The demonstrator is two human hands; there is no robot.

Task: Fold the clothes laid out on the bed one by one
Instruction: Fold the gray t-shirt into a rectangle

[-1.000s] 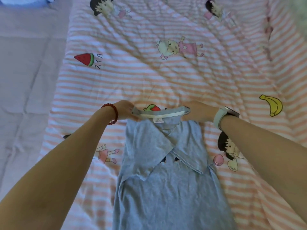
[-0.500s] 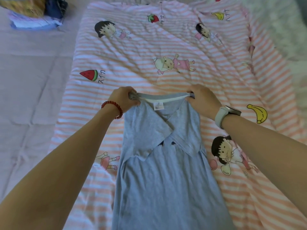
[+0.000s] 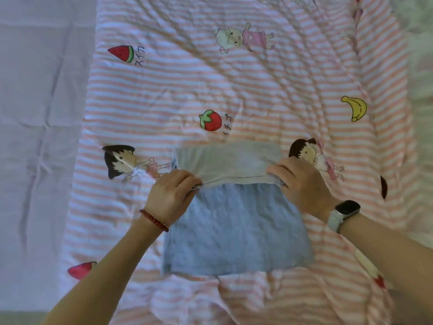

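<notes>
Collar end now folded down over the body; half a second ago both hands held it stretched out at the far end.

From my remote seat I see the blue shirt (image 3: 236,228) lying flat in the middle of the striped bedspread (image 3: 269,85), its far part doubled toward me into a pale band. My left hand (image 3: 172,198) pinches that folded edge at its left corner, fingers curled round the cloth; my right hand (image 3: 302,184) grips the right corner the same way, knuckles up. I judge the fabric light, soft and limp, so it will sag and crease if held at one point only. Best hold: both corners of the folded edge, kept taut between the hands, then laid down and smoothed.
</notes>
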